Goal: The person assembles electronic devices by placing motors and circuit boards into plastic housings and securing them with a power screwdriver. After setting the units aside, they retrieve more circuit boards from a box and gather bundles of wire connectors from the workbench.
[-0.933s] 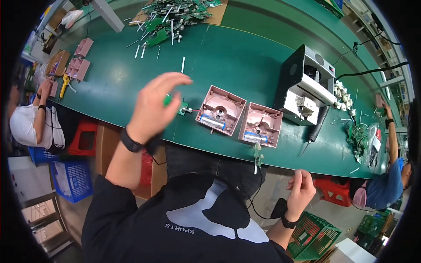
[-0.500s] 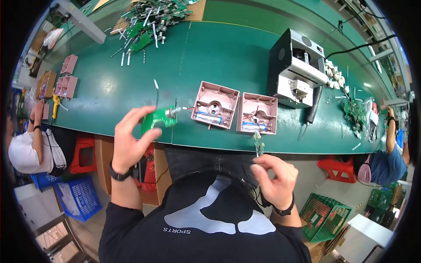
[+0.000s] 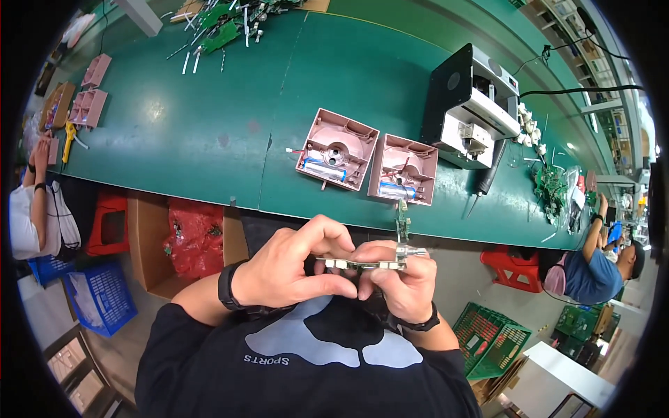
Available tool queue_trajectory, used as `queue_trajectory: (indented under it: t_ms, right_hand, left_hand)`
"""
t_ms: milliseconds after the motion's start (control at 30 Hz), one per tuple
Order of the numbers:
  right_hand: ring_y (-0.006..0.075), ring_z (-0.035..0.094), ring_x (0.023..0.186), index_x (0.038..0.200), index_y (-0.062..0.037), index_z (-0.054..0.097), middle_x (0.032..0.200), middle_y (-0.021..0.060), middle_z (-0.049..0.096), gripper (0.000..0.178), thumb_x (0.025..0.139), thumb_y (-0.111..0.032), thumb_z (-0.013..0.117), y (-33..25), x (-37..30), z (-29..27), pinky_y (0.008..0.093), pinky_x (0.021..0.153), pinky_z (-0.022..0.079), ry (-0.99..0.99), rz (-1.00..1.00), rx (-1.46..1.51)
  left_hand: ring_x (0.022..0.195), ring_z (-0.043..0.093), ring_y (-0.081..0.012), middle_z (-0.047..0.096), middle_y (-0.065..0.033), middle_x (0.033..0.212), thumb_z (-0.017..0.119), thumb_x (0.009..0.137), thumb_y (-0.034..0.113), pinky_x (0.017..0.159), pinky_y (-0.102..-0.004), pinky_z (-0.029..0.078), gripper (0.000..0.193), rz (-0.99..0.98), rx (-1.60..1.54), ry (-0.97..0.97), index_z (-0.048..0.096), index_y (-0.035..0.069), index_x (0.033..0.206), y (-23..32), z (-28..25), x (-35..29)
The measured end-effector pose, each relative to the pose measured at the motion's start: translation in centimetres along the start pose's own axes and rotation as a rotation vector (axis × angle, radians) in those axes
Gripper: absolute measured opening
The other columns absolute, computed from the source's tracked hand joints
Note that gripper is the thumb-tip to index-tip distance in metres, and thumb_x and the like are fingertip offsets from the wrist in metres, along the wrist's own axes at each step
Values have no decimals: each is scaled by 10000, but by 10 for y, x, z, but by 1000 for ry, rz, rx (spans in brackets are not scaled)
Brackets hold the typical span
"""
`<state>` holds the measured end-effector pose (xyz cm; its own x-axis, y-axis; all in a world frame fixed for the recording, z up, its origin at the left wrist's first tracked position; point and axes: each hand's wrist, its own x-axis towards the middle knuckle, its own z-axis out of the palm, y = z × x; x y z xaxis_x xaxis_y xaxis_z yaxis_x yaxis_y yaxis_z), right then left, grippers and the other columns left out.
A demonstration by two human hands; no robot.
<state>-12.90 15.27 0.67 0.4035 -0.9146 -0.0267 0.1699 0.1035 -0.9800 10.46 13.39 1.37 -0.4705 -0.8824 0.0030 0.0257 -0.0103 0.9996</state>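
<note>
Circuit board [image 3: 365,265], edge-on, is pinched by the right hand [image 3: 410,287] while the left hand [image 3: 284,268] curves around it, grip unclear.

Left housing [image 3: 348,143] and right housing [image 3: 396,160] side by side on tabletop [image 3: 195,111]: clock centre. Battery [image 3: 325,169] inside each. Machine [image 3: 481,115] at 2 o'clock; handheld tool [image 3: 490,171] just beside it, 3 o'clock. Board heap [image 3: 224,33] between 10 and 11. Circuit board [image 3: 366,265] in right grip [image 3: 406,284], 6 o'clock. Carton [image 3: 155,240] at 8, beyond near edge, bag [image 3: 195,244] inside. Crate [image 3: 491,341] at 5.
</note>
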Motion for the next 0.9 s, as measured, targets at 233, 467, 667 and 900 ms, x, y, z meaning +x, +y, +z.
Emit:
queue_trajectory:
  t_ms: [233,467,667,900]
  right_hand:
    - [182,635,663,1167,2,657,1044,173,668,342,1033,-312,642,-19,-3,-9,277,533,508,277,-412,222]
    - [192,579,628,1214,-75,612,1198,145,636,336,1027,-353,640,-24,14,-38,305,469,466,431,-617,366]
    - [109,535,697,1251,-109,597,1116,58,622,399,1041,-447,590,-47,25,-18,256,568,408,292,-584,356]
    - [262,714,812,1230,-108,617,1248,188,643,257,1037,-276,629,-50,39,0,365,622,619,99,-637,447]
  left_hand:
    - [934,686,-180,716,-101,1106,856,753,118,813,-311,537,602,-250,532,105,564,43,1274,-38,-97,28]
    - [1409,469,-351,462,-186,1536,937,639,223,1146,-425,409,1116,253,851,33,354,111,1583,-69,-113,81]
    - [1428,457,-383,467,-198,1541,946,605,239,1173,-452,397,1169,160,751,-3,327,105,1588,-55,-101,83]
    - [1387,492,-399,494,-204,1508,942,597,220,1150,-454,428,1142,215,810,248,349,59,1559,-9,-63,36]
